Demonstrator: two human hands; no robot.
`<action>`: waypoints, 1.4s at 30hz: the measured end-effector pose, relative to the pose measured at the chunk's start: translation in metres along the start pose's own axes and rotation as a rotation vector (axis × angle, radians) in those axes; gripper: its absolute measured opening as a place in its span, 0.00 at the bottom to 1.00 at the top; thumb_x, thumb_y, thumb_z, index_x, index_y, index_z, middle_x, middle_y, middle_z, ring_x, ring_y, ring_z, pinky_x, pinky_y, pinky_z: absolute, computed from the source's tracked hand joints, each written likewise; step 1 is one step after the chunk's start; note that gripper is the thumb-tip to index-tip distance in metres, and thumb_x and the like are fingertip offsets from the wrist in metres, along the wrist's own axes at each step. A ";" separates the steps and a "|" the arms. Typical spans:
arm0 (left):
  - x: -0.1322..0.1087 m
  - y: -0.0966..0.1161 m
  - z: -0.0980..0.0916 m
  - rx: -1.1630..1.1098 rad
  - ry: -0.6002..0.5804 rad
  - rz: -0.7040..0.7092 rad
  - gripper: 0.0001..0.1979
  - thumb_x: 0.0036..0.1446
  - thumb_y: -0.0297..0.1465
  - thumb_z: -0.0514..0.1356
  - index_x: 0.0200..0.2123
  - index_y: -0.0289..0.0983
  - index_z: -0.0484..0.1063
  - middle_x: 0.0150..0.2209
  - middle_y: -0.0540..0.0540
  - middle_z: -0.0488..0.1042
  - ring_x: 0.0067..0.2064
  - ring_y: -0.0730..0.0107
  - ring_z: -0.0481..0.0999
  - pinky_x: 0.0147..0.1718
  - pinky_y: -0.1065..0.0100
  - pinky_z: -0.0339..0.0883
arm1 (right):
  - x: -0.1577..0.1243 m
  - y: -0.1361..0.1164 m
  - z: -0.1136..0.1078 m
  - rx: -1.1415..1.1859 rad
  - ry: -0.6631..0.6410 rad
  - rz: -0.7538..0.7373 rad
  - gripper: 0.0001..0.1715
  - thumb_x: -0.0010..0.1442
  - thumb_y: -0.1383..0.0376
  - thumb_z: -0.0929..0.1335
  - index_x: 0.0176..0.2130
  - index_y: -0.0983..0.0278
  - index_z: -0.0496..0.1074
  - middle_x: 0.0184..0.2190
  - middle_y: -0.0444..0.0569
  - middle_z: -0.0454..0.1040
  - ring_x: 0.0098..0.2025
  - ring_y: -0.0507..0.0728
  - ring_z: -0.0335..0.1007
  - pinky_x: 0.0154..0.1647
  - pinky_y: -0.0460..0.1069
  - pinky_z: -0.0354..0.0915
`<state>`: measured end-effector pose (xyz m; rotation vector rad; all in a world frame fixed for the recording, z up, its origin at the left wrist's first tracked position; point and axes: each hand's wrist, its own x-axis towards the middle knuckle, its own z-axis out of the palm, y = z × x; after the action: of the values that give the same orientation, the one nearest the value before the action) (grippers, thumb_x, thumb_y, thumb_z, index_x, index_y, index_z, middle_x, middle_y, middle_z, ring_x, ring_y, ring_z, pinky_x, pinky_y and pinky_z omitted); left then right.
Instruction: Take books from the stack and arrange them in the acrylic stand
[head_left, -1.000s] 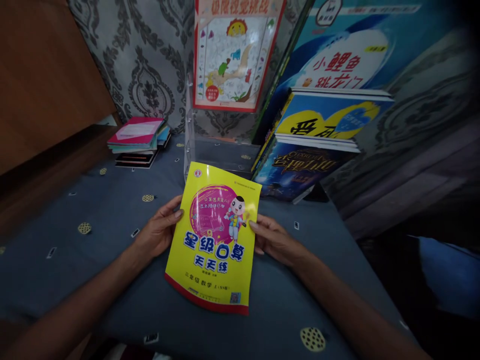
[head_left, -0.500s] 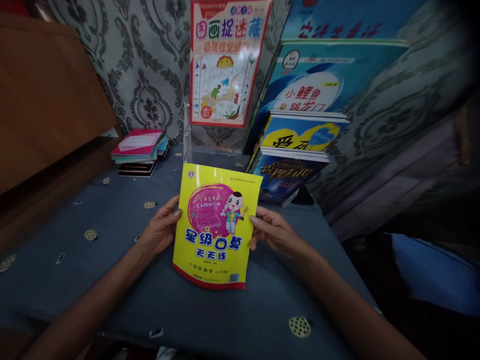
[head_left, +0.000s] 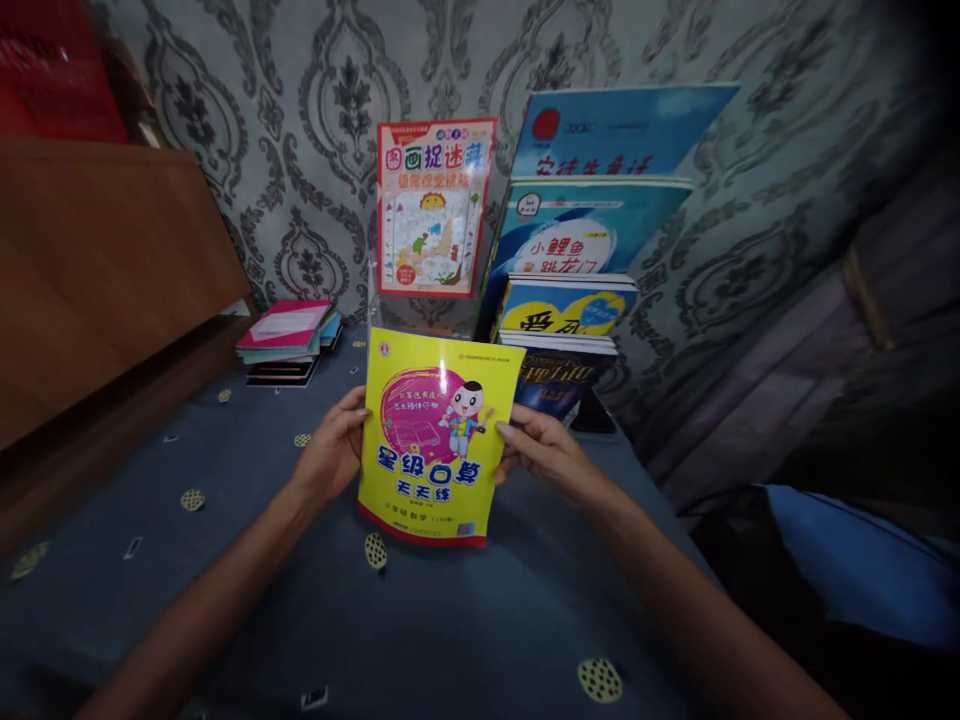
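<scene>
Both my hands hold a yellow workbook [head_left: 439, 440] with a pink circle, a cartoon child and Chinese lettering on its cover. My left hand [head_left: 335, 440] grips its left edge, thumb on the front. On the opposite edge, my right hand [head_left: 544, 448] pinches the cover with its thumb in front; the other fingers are partly behind. The workbook is raised over the table, cover towards me. Behind it stands a red-bordered picture book [head_left: 433, 215], upright in a clear holder whose lower part is hidden. To the right, blue and yellow books [head_left: 585, 230] stand in stepped rows.
A short stack of booklets with a pink one on top [head_left: 289, 325] lies at the back left. A brown wooden panel [head_left: 105, 280] borders the left side. The dark patterned tablecloth [head_left: 247, 640] spreads below. A dark flat object [head_left: 592, 418] lies by the right-hand books.
My view has tilted up, so the books behind sit lower in the picture and more wall shows. The workbook, still in both hands, leans back a little more.
</scene>
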<state>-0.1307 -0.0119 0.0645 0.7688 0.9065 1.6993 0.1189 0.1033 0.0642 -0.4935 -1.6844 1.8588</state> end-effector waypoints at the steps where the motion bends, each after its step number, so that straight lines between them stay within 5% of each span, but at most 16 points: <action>1: 0.002 0.001 0.002 0.015 0.003 0.017 0.15 0.50 0.28 0.65 0.44 0.38 0.75 0.38 0.49 0.83 0.34 0.68 0.81 0.34 0.71 0.73 | 0.002 -0.001 0.000 -0.010 0.002 -0.011 0.29 0.57 0.47 0.76 0.51 0.61 0.79 0.37 0.52 0.83 0.29 0.54 0.77 0.25 0.47 0.74; 9: 0.033 0.014 0.023 0.074 0.072 0.242 0.11 0.46 0.29 0.63 0.36 0.37 0.72 0.34 0.50 0.80 0.42 0.64 0.81 0.41 0.68 0.74 | 0.025 -0.031 0.000 -0.126 0.057 -0.127 0.30 0.58 0.50 0.75 0.55 0.61 0.77 0.39 0.51 0.84 0.31 0.54 0.79 0.24 0.45 0.73; 17: 0.055 0.030 0.041 0.121 0.064 0.382 0.11 0.49 0.31 0.62 0.38 0.38 0.76 0.38 0.49 0.82 0.46 0.58 0.81 0.43 0.67 0.73 | 0.040 -0.057 -0.005 -0.175 0.097 -0.208 0.29 0.57 0.49 0.76 0.53 0.61 0.79 0.41 0.51 0.83 0.35 0.56 0.80 0.23 0.44 0.75; 25: 0.068 0.035 0.020 0.294 -0.013 0.257 0.13 0.45 0.34 0.66 0.37 0.37 0.79 0.32 0.49 0.81 0.32 0.66 0.78 0.30 0.71 0.69 | 0.041 -0.055 -0.014 -0.218 0.024 -0.185 0.23 0.59 0.52 0.75 0.50 0.61 0.80 0.37 0.50 0.83 0.34 0.54 0.79 0.28 0.45 0.77; 31: 0.070 0.045 0.009 0.457 -0.084 0.170 0.15 0.46 0.36 0.69 0.38 0.39 0.81 0.36 0.47 0.82 0.35 0.62 0.79 0.33 0.68 0.72 | 0.044 -0.049 -0.019 -0.247 0.003 -0.168 0.25 0.61 0.50 0.73 0.52 0.61 0.79 0.40 0.51 0.83 0.36 0.54 0.80 0.29 0.45 0.76; 42: 0.069 0.055 -0.002 0.667 -0.275 0.318 0.17 0.59 0.42 0.64 0.46 0.38 0.79 0.40 0.44 0.82 0.40 0.58 0.80 0.37 0.66 0.73 | 0.049 -0.041 -0.018 -0.296 0.011 -0.176 0.29 0.61 0.45 0.72 0.53 0.62 0.78 0.42 0.51 0.82 0.37 0.55 0.79 0.30 0.46 0.76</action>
<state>-0.1776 0.0432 0.1153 1.6205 1.2141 1.4949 0.0992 0.1501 0.1070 -0.4543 -1.9399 1.4886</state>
